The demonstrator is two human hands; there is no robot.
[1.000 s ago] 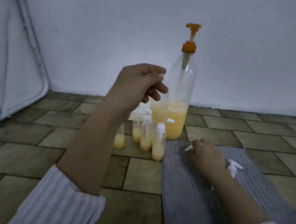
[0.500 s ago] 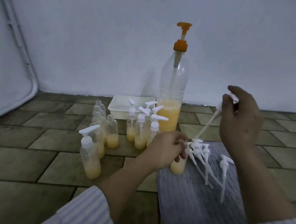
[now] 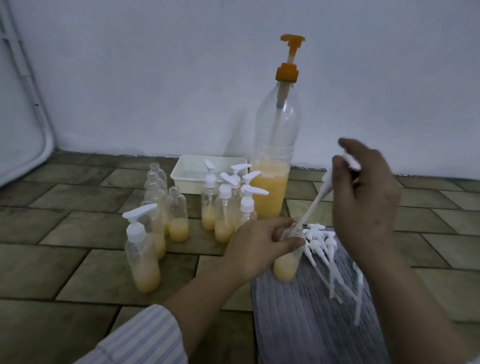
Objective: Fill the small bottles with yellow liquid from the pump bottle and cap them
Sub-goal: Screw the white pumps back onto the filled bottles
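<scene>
My left hand grips a small bottle that stands on the grey mat, partly filled with yellow liquid. My right hand pinches a white pump cap above it, with the cap's dip tube slanting down into the bottle's neck. The tall pump bottle with its orange pump stands behind, about a third full. Several capped small bottles cluster left of it. Another capped bottle stands apart at the front left. Several uncapped bottles stand behind that one.
A pile of loose white pump caps lies on the mat just right of the held bottle. A white plastic tray sits by the wall. The tiled floor spreads to the left; a pale wall closes the back.
My right hand has lowered the pump cap, so its tube tip now enters the neck of the bottle in my left hand. Earlier, my left hand brought that bottle down onto the mat.
</scene>
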